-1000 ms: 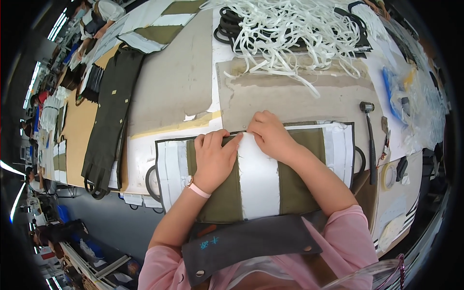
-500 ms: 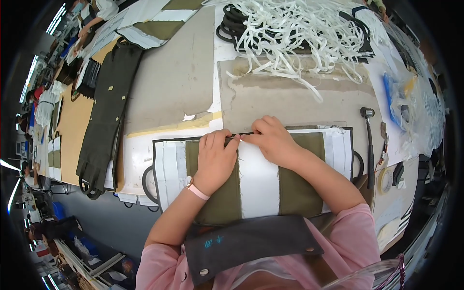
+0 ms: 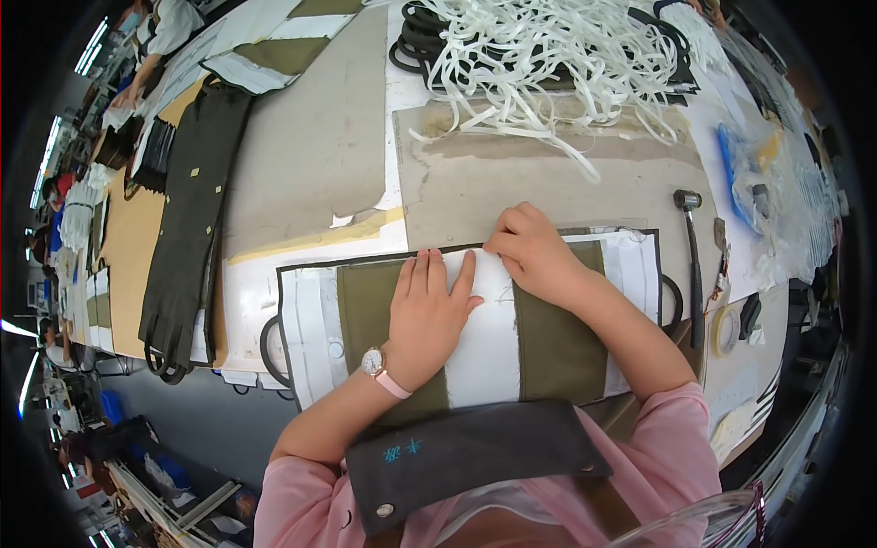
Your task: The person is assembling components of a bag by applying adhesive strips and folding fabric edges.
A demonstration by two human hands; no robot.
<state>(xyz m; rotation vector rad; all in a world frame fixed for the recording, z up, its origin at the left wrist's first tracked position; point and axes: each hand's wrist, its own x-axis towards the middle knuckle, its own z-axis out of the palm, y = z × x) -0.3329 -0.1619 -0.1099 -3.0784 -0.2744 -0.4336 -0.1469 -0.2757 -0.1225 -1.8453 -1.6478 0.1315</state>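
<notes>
A fabric bag panel (image 3: 566, 344) lies in front of me, olive green and white with a dark edge trim and black loop handles at both ends. My left hand (image 3: 427, 315) rests flat on it, fingers stretched toward the far edge and the thumb apart. At that far edge my right hand (image 3: 534, 256) is closed, thumb and fingers pinched at the top of the white middle strip. Whether trim or fabric sits between those fingertips is hidden. A watch (image 3: 373, 362) with a pink strap is on my left wrist.
A heap of white strips (image 3: 557, 64) covers black handles at the back. A hammer (image 3: 691, 265), a tape roll (image 3: 726, 331) and clear plastic bags (image 3: 763, 192) lie to the right. Stacked dark panels (image 3: 196, 201) stand left. Another person (image 3: 164, 36) works at the far left.
My left hand has turned from a curled grip at the edge to lying flat, slightly nearer me. My right hand has moved a little right along the edge. The whole view has shifted slightly.
</notes>
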